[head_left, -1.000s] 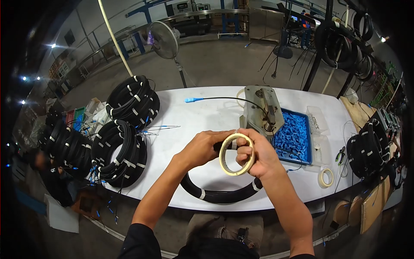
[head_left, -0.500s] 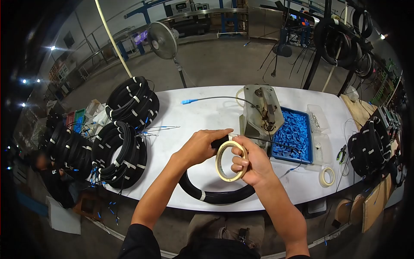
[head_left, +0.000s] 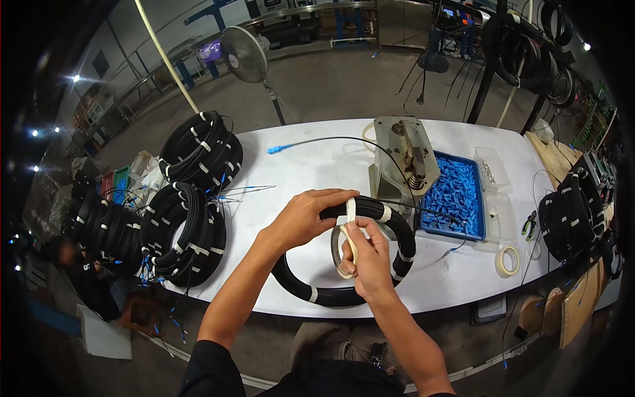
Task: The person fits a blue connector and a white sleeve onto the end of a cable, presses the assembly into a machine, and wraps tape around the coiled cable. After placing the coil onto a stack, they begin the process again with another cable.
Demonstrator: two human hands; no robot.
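A black cable coil (head_left: pixel 336 296) with white tape bands lies on the white table (head_left: pixel 264 165). My left hand (head_left: pixel 309 215) is closed round the coil's upper left part, fingers over the top. My right hand (head_left: pixel 370 255) grips a roll of cream masking tape (head_left: pixel 337 251), seen nearly edge-on inside the ring. A strip of tape runs from the roll up to the coil just right of my left fingers. One loose cable end with a blue connector (head_left: pixel 280 149) arches above the coil; another end reaches to the right.
Behind the coil stands a metal hand press (head_left: pixel 405 155), beside a blue tray (head_left: pixel 481 228) of small blue parts. Taped coils (head_left: pixel 202 149) are piled at left. A spare tape roll (head_left: pixel 507 261) and pliers (head_left: pixel 529 225) lie at right. A person (head_left: pixel 92 281) is at far left.
My right hand has moved slightly down, and the tape roll has turned from facing the camera to nearly edge-on. The tape strip and the coil's upper right now show.
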